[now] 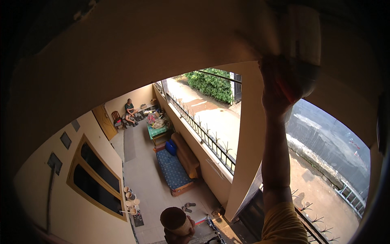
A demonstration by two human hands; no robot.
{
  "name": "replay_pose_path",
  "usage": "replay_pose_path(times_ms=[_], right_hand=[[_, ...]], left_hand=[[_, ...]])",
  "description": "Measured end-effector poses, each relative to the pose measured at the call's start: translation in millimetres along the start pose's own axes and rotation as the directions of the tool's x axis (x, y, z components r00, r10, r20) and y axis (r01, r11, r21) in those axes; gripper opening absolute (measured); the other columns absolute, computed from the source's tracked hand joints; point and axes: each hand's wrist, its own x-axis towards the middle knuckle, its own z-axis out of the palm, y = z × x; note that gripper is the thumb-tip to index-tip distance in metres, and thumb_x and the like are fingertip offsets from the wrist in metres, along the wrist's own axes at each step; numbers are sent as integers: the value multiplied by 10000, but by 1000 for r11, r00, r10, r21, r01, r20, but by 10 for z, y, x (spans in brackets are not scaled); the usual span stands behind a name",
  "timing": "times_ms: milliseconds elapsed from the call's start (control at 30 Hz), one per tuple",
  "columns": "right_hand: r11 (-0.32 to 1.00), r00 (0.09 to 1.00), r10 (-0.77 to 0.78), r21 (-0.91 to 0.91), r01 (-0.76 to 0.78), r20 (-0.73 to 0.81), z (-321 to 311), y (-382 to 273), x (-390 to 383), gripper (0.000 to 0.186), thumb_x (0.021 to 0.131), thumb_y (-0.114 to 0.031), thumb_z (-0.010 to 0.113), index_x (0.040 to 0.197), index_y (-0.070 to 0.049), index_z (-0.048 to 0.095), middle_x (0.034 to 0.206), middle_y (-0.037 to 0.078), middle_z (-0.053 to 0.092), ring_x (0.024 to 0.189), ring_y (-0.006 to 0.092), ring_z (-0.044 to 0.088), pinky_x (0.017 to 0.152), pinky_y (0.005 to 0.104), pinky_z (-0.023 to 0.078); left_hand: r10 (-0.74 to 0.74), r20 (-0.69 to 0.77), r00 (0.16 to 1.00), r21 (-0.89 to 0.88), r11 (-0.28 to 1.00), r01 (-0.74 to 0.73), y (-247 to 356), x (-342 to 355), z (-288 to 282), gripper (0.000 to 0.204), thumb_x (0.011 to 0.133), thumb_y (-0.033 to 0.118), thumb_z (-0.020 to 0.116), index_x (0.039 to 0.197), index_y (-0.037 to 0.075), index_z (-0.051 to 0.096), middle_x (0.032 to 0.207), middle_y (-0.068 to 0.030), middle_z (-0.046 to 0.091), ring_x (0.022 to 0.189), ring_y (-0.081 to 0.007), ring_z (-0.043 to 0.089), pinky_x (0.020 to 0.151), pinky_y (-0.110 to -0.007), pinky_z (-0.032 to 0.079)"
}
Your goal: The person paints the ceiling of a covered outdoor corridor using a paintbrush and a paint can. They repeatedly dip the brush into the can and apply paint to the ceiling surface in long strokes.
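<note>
My right hand (278, 87) is raised high at the upper right, its fingers closed round a blurred wide, flat tool (305, 42) that looks like a broad brush, with a red part by the fingers. The tool is up against the shaded beam or ceiling (170, 44); whether it touches is too dark and smeared to tell. Low in the middle, my left hand (187, 231) grips a small round tub (173, 219) from its right side. The tub's top looks dark brown; its contents cannot be made out.
Far below lies a tiled porch floor (140, 171) with a blue-cushioned bench (170, 164), a green-topped table (157, 129) and sandals (188, 207). Several tubs (132, 201) stand by the window wall. A person (130, 110) sits at the far end. A spiked railing (199, 130) and pillar (248, 134) flank the right.
</note>
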Motion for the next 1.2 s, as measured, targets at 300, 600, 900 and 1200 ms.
replay_pose_path(times_ms=[300,600,900,1200], right_hand=[[999,997,15,-31,-12,73,296,368,291,189,818,-41,807,993,-10,744,963,87,744,863,170,687,810,300,536],[978,983,-28,-197,64,180,-441,-291,-177,263,754,25,778,1013,-1,745,993,148,740,954,318,704,921,411,528],[909,878,-263,-202,364,400,-441,246,9,247,799,6,765,1034,-70,749,1130,166,693,1040,313,668,867,421,558],[940,899,-253,-127,315,358,-199,246,35,277,747,-37,833,996,-141,768,1096,109,702,981,244,681,794,372,575]], left_hand=[[36,-27,999,-223,974,-41,-26,-43,11,544,779,495,703,1194,150,643,1202,-76,612,1193,-292,533,844,-457,530],[39,0,999,23,999,-39,-42,-37,-12,547,742,514,724,1163,171,657,1172,-35,613,1163,-242,536,833,-438,516],[-5,50,999,-109,994,11,-95,-97,260,537,801,479,687,1223,153,619,1230,-89,616,1197,-282,533,887,-458,527],[13,99,995,-39,999,-9,-69,-38,141,576,823,498,688,1273,152,591,1251,-107,607,1219,-294,524,893,-464,533]])
